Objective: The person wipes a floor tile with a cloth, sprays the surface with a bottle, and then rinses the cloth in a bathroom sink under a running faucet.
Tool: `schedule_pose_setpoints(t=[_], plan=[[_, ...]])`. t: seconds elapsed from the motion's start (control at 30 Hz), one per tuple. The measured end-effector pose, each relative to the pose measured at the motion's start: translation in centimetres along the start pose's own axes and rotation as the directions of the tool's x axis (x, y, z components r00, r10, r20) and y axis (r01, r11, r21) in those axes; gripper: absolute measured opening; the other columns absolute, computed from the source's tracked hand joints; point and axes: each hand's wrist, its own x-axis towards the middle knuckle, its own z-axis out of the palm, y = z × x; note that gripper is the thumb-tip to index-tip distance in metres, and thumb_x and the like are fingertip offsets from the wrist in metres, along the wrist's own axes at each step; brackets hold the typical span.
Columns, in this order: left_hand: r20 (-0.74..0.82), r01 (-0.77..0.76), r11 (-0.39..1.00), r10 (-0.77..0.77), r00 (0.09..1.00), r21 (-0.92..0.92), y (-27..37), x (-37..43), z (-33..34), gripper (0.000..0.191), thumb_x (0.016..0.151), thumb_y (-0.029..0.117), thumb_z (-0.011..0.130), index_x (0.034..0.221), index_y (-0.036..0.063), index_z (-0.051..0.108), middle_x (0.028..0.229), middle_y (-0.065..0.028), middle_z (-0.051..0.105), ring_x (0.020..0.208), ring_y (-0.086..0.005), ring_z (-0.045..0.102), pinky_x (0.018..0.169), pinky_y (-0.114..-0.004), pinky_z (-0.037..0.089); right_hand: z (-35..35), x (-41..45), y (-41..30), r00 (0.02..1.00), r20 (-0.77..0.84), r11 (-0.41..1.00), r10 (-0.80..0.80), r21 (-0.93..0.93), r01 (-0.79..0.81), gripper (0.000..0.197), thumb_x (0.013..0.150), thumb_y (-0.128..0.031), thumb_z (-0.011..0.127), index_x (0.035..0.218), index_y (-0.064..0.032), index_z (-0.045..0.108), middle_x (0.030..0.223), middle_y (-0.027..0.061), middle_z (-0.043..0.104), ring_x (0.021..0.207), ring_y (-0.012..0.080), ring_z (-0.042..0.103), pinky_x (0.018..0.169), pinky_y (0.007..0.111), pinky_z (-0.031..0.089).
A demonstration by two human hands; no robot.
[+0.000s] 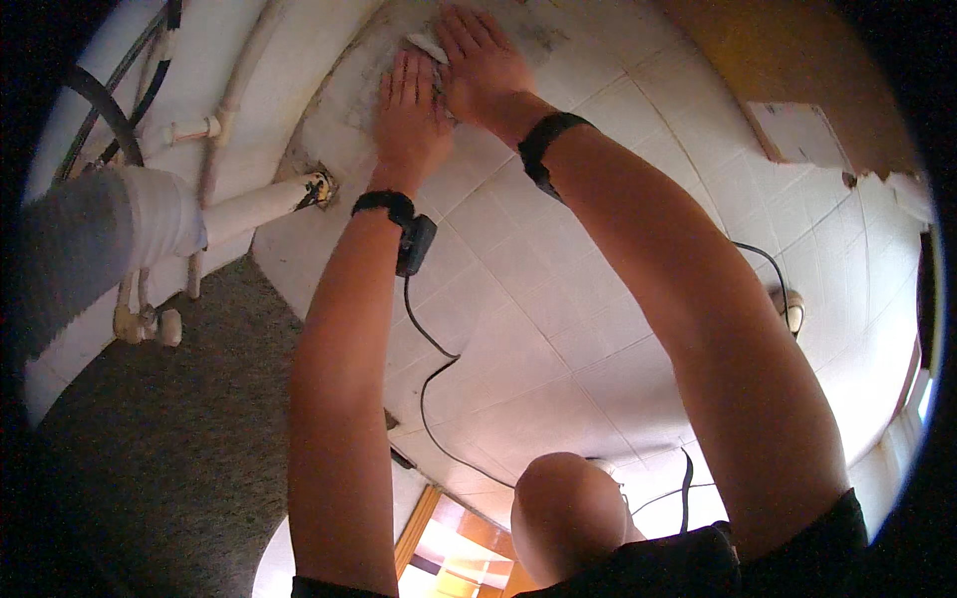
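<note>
Both my hands lie flat, palms down, on the grimy far part of the tiled floor (523,299), close to the wall. My left hand (410,123) points forward beside the right, its thumb near the right wrist. My right hand (482,67) rests slightly farther forward. Between the fingertips of both hands a small whitish item (428,46), perhaps a cloth or wipe, shows in part; what lies beneath the palms is hidden. Dark straps circle both wrists, and a black device (416,245) with a thin cable (422,396) sits on the left one.
On the left, a white drain pipe (262,209) enters a stained hole, near a corrugated hose (161,217), thin wall pipes (228,112) and black hoses (101,97). A dark mat (202,389) lies below them. A brown panel (785,60) stands at the upper right. My knee (568,516) is at the bottom.
</note>
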Motion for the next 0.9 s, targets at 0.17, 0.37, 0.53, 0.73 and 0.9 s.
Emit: schedule_pose_setpoints(t=[0.17,0.37,0.53,0.73,0.9], plan=[[0.05,0.018,0.999,-0.016,0.999,-0.039,4.1,-1.1,-1.4,0.066,0.096,0.021,0.052,0.152,-0.0068,0.033,0.161,-0.023,0.033,0.154,-0.0364,0.024,0.126,-0.053,0.018,0.3,-4.0,1.2,0.974,-0.223,0.994,0.031,-0.093,-0.053,0.061,0.103,-0.034,0.041,0.157,-0.0049,0.037,0.165,0.0105,0.035,0.154,0.0249,0.027,0.128,0.041,0.016],[0.035,0.017,0.978,-0.01,0.999,-0.208,4.6,-0.2,-1.7,0.07,0.092,0.019,0.055,0.152,-0.0084,0.033,0.161,-0.0263,0.031,0.153,-0.0416,0.023,0.126,-0.057,0.016,-0.2,-3.6,2.1,0.986,-0.163,0.995,0.031,-0.086,-0.046,0.058,0.105,-0.034,0.039,0.156,-0.0061,0.04,0.166,0.0092,0.034,0.155,0.0233,0.027,0.128,0.042,0.016],[0.043,-0.037,0.986,0.045,0.998,-0.16,0.2,2.0,-0.5,0.07,0.1,0.029,0.048,0.154,-0.0098,0.028,0.16,-0.0329,0.027,0.151,-0.0483,0.022,0.124,-0.058,0.015,-1.2,0.4,1.1,0.983,-0.179,0.989,0.047,-0.13,-0.071,0.058,0.105,-0.035,0.037,0.155,-0.0056,0.04,0.166,0.0091,0.033,0.155,0.0229,0.027,0.128,0.041,0.016],[0.064,0.046,0.963,-0.03,0.998,-0.267,-3.3,5.0,0.5,0.069,0.093,0.024,0.053,0.153,-0.0056,0.034,0.16,-0.0266,0.032,0.151,-0.0441,0.027,0.123,-0.059,0.02,-1.7,5.2,0.9,0.992,-0.12,0.985,0.031,-0.166,-0.051,0.059,0.105,-0.035,0.038,0.155,-0.0051,0.041,0.167,0.0094,0.032,0.155,0.0232,0.026,0.128,0.041,0.016],[0.007,0.019,0.969,-0.017,1.0,-0.248,-5.5,5.2,0.6,0.065,0.096,0.027,0.05,0.152,-0.004,0.036,0.16,-0.0255,0.033,0.149,-0.0439,0.03,0.122,-0.057,0.023,-1.5,7.6,-0.4,0.994,-0.106,0.99,0.001,-0.142,-0.017,0.059,0.104,-0.035,0.039,0.155,-0.0047,0.041,0.167,0.0097,0.032,0.155,0.0236,0.026,0.128,0.041,0.016]])
